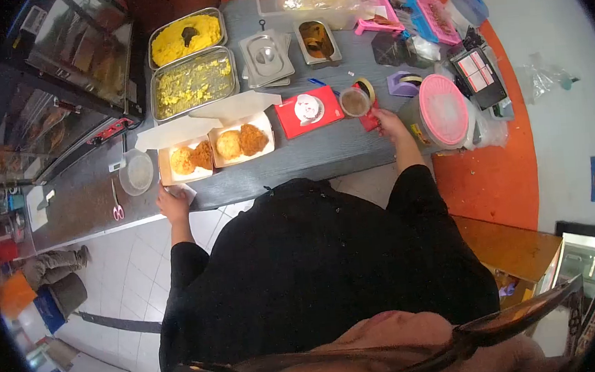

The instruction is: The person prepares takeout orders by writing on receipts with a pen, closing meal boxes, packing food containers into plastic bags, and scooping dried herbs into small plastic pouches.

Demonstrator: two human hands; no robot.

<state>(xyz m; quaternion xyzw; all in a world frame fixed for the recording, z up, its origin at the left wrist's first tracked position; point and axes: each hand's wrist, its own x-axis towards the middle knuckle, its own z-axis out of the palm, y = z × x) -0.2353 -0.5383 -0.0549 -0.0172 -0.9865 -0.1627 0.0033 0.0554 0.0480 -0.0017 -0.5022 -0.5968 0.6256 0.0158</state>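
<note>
Two open white cardboard food boxes (202, 175) stand side by side near the table's front edge. Each holds a pale rounded mound, maybe rice, beside a piece of fried chicken (254, 139). My left hand (173, 204) has its fingers around the front left corner of the left box. A closed red box (309, 112) with a white picture lies right of them. Farther right, my right hand (390, 124) has its fingers closed at a small red packet (369, 121), partly hidden by them. Just beyond those fingertips is a small round tub (354, 102) with brownish contents.
Behind the boxes are metal trays of yellow food (187, 39), steel lids (266, 54) and a sauce pan (316, 41). A pink-lidded tub (443, 110) stands right; a clear bowl (136, 172) and scissors (117, 204) lie left. A glass-fronted cabinet (77, 98) borders the table.
</note>
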